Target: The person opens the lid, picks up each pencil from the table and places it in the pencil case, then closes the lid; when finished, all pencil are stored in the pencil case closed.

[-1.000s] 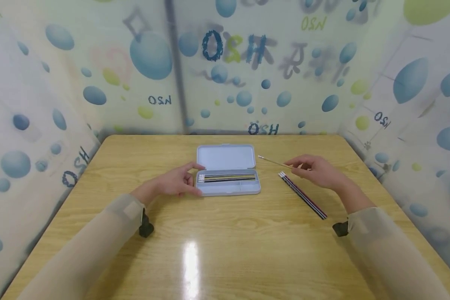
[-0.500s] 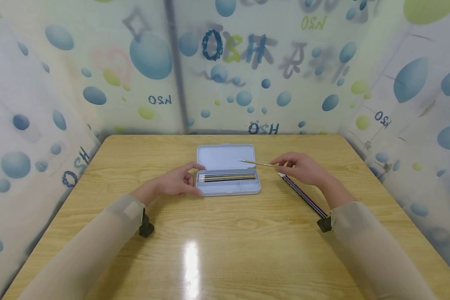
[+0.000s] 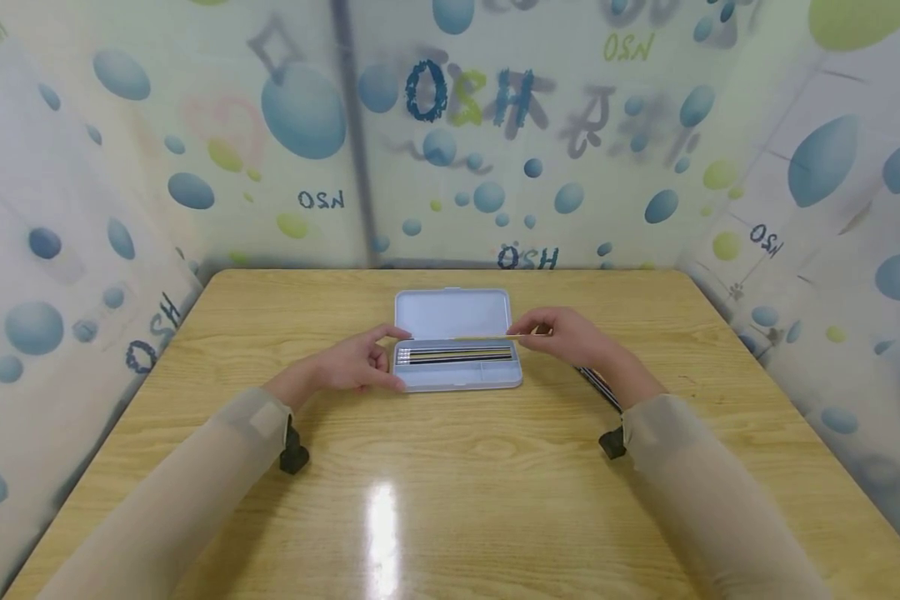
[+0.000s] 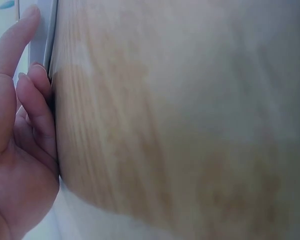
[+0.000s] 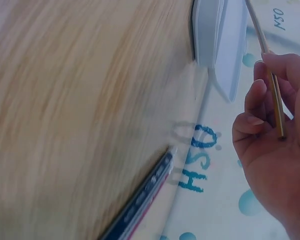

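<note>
A pale blue-grey pencil case (image 3: 438,381) lies on the table with its lid (image 3: 453,312) folded back. Several striped pencils (image 3: 450,357) with light-tipped ends lie side by side in its rear compartment. My left hand (image 3: 348,362) grips the case's left end, thumb at the front corner and forefinger at the back. My right hand (image 3: 570,333) pinches a gold-coloured pencil (image 5: 277,107) between thumb and fingers. In the head view this pencil lies level over the hinge line, pointing left. Part of it is hidden by the fingers.
Dark striped pencils (image 3: 598,385) lie on the table right of the case, partly under my right wrist; the right wrist view shows these pencils (image 5: 145,192) nearer. Printed curtains enclose the wooden table (image 3: 450,467) at the back and sides.
My right hand has moved left with the gold pencil, from beyond the case's right side to over its hinge, and the pencil has turned level. My left hand has stayed put.
</note>
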`<state>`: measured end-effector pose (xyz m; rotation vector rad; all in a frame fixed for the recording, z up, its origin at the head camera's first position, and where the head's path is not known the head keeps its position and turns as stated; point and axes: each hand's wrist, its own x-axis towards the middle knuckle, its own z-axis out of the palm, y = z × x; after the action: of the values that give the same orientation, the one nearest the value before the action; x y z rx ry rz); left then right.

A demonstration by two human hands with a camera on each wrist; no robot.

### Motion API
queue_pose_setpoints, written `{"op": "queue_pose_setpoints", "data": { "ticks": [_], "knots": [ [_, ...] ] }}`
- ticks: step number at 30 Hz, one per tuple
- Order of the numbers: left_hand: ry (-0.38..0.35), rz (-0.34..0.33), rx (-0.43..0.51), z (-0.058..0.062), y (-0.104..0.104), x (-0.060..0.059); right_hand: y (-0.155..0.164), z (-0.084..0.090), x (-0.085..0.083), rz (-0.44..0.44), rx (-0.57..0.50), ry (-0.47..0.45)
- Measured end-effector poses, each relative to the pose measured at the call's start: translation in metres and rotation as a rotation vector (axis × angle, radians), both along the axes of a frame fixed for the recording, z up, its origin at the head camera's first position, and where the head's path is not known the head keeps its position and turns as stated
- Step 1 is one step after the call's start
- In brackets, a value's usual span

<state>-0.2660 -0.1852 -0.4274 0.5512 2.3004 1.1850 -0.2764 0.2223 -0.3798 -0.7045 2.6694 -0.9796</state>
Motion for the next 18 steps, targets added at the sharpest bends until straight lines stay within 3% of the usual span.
{"op": "queue_pose_setpoints", "data": {
  "ticks": [7, 12, 18],
  "knots": [
    [-0.003, 0.011, -0.015, 0.0, 0.001, 0.0, -0.031, -0.006, -0.004, 0.103, -0.037, -0.056],
    [-0.003, 0.001, -0.013, 0.001, 0.001, 0.0, -0.046, -0.013, -0.007, 0.109, -0.015, -0.097],
    [0.001, 0.011, -0.023, 0.001, 0.001, 0.0, -0.056, -0.016, -0.009, 0.097, 0.006, -0.078]
  ]
}}
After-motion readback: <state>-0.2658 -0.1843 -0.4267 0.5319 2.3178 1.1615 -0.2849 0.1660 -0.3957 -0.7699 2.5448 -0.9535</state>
